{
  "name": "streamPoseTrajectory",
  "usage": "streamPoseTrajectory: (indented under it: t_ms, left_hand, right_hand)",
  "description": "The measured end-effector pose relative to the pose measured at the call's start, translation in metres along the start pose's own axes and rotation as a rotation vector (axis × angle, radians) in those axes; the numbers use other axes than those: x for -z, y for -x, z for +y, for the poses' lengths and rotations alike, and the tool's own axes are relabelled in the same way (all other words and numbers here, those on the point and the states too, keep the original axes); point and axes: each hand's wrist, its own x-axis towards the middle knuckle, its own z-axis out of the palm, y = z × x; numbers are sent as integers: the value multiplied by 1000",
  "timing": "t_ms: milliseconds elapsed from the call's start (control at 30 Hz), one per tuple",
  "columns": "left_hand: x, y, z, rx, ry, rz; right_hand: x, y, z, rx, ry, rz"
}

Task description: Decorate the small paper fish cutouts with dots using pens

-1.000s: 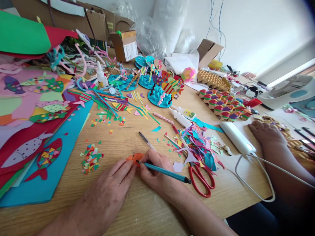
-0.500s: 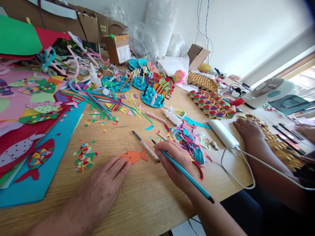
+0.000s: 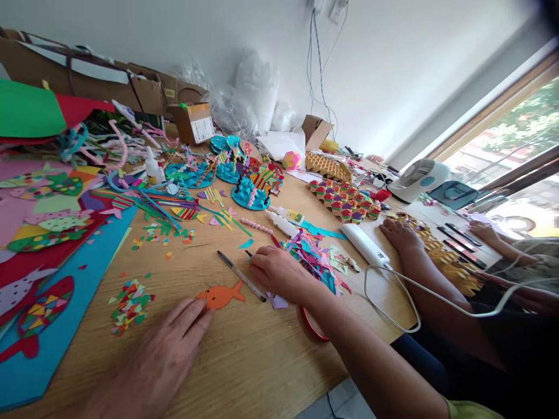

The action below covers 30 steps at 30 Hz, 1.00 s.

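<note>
An orange paper fish (image 3: 222,296) with a drawn eye and mouth lies flat on the wooden table. My left hand (image 3: 177,334) rests palm down beside it, its outstretched fingertips touching the fish's head. To the right, my right hand (image 3: 277,272) is low over the table, palm down with fingers curled. A felt-tip pen's dark tip (image 3: 248,254) pokes out at its fingers; the hand hides the rest. Between this hand and the fish lies a clear ballpoint pen (image 3: 241,276). Red scissor handles (image 3: 312,326) show partly under my right forearm.
Small coloured paper triangles (image 3: 131,306) are heaped left of the fish. Paper shreds (image 3: 312,256), glue bottles (image 3: 283,223) and a white power bank (image 3: 364,244) with a cable lie beyond my right hand. A co-worker's hand (image 3: 399,234) rests at the right. Blue sheets (image 3: 56,326) cover the left.
My right hand has turned palm down and lowered to the table, hiding the blue felt-tip pen's barrel. My left hand stays at the fish. The view has shifted right and up.
</note>
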Motion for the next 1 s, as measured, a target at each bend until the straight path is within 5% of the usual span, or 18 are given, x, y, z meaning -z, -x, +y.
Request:
streamPoseTrajectory:
  t_ms: [333,567,767,1000]
  left_hand:
    - [-8,2,-5,-66,-38,132]
    - [-13,7,-9,-73,-44,128]
    - [-14,4,-5,-69,-104,181]
    - [8,-5,2,-52,-90,78]
  right_hand:
    - [10,0,-16,-140,100,29]
    - [25,18,9,-604,167,57]
    - [10,19,28,-699,186,-27]
    - [7,12,29,-765,185,-76]
